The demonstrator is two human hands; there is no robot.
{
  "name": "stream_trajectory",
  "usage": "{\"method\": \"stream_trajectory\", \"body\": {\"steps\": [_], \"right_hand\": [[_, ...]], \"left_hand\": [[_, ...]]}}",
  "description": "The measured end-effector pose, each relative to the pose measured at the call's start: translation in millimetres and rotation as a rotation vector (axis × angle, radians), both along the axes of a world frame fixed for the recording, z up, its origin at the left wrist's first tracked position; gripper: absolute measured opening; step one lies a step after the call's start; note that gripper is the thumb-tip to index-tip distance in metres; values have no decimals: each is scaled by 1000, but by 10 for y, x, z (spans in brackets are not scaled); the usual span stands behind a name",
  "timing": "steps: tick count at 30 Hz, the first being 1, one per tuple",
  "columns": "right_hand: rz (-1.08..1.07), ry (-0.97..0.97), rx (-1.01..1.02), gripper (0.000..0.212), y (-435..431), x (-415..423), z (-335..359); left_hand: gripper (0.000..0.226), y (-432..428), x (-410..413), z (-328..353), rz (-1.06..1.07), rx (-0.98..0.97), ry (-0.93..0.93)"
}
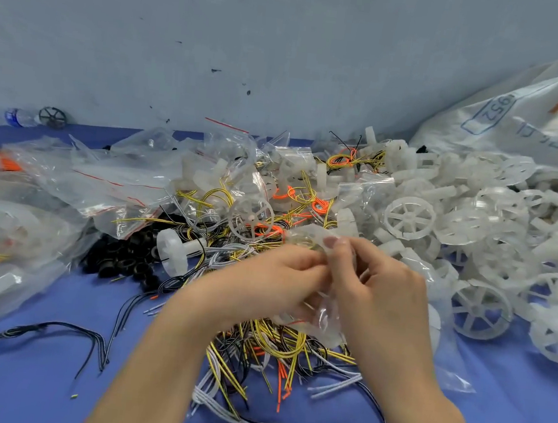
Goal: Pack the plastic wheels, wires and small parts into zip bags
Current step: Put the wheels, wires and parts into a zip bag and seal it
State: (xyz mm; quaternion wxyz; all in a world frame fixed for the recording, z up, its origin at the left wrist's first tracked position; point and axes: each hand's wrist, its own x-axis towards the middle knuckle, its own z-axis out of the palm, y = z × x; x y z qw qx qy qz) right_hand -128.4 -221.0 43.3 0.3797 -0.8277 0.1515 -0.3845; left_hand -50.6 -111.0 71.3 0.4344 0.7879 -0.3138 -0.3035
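Both hands meet at the middle of the blue table and pinch a small clear zip bag (323, 314) between them. My left hand (263, 278) grips its left side, my right hand (376, 287) pinches its top edge with thumb and fingers. A white part shows dimly inside the bag. Under the hands lies a tangle of yellow, black, white and orange wires (276, 352). A heap of white plastic wheels (475, 228) fills the right side. Small black ring parts (128, 257) lie in a pile to the left.
Filled and empty zip bags (78, 173) are heaped at the left and centre back. A large white sack (522, 113) lies open at the far right against the grey wall. A plastic bottle (19, 116) and a dark wheel (52, 117) rest at the back left.
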Motion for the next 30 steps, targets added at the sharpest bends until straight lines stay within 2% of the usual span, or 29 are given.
{"method": "stream_trajectory", "body": {"steps": [2, 3, 5, 7, 9, 11, 14, 21, 25, 30], "right_hand": [[7, 1, 21, 33, -25, 4, -19], [13, 4, 26, 35, -33, 5, -30], [30, 9, 33, 37, -41, 7, -59], [36, 14, 29, 35, -45, 8, -81], [36, 16, 26, 36, -48, 14, -90], [40, 24, 30, 35, -57, 24, -84], [33, 26, 30, 31, -88, 36, -75], [25, 15, 41, 27, -127, 42, -69], [14, 20, 45, 27, -144, 33, -78], [13, 11, 52, 32, -138, 24, -77]], "left_hand": [[28, 229, 100, 91, -18, -258, 137], [27, 359, 169, 141, 51, -384, 116], [25, 595, 372, 148, 344, -541, 14], [20, 738, 555, 60, 718, -487, -203], [18, 893, 709, -147, 965, -252, -434], [24, 998, 791, -360, 977, 10, -531], [36, 1000, 834, -543, 875, 222, -456], [33, 970, 829, -590, 941, 252, -461], [22, 979, 781, -606, 887, 411, -479], [35, 958, 735, -622, 892, 478, -610]]}}
